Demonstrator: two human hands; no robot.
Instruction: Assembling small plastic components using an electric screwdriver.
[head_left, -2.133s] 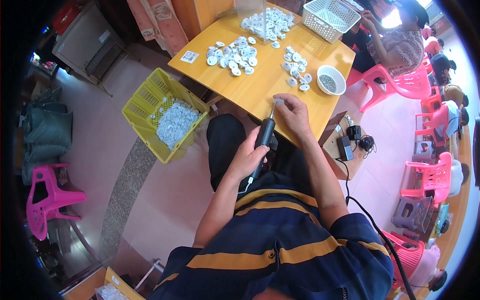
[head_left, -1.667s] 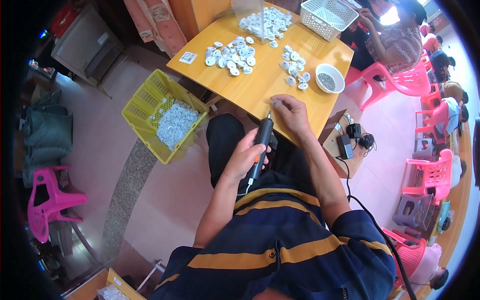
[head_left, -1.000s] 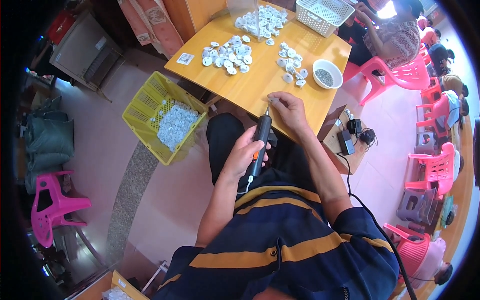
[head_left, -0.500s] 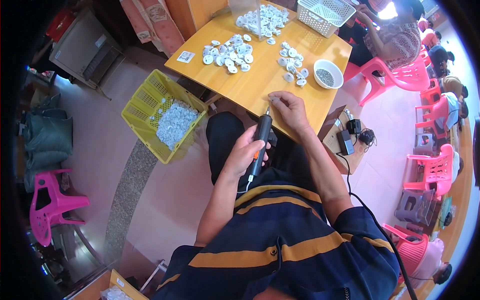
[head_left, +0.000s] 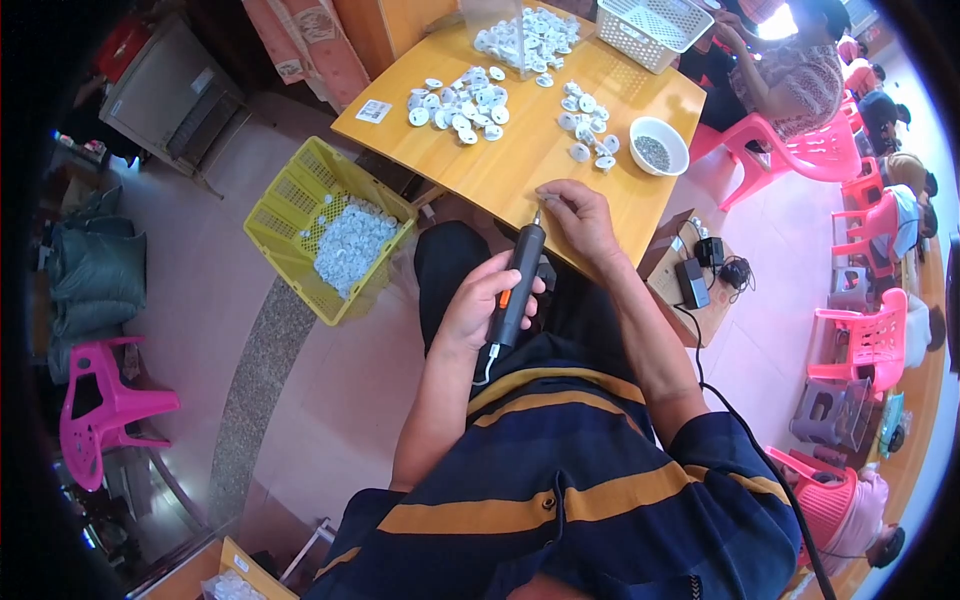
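My left hand point(head_left: 476, 308) is wrapped round a black electric screwdriver point(head_left: 519, 276) with an orange switch and a white cord plug at its lower end. Its bit points up and away, over the near edge of the wooden table. At the bit's tip, the thumb and fingers of my right hand point(head_left: 585, 222) are pinched together. Whatever lies between them is too small to make out. Farther off on the table are a small group of white round parts point(head_left: 581, 125), a larger pile of white round parts point(head_left: 458, 104) and a white bowl point(head_left: 681, 152) holding small metal pieces.
A yellow crate point(head_left: 285, 268) with white parts stands on the floor at left. At the table's back are a clear bin point(head_left: 490, 38) and a white basket point(head_left: 640, 50). A cardboard box point(head_left: 712, 325) with black adapters sits at right. A person point(head_left: 790, 85) sits beyond.
The lower end of the screwdriver has swung slightly left, and its orange switch has turned with it. My right hand stays pinched at the bit's tip.
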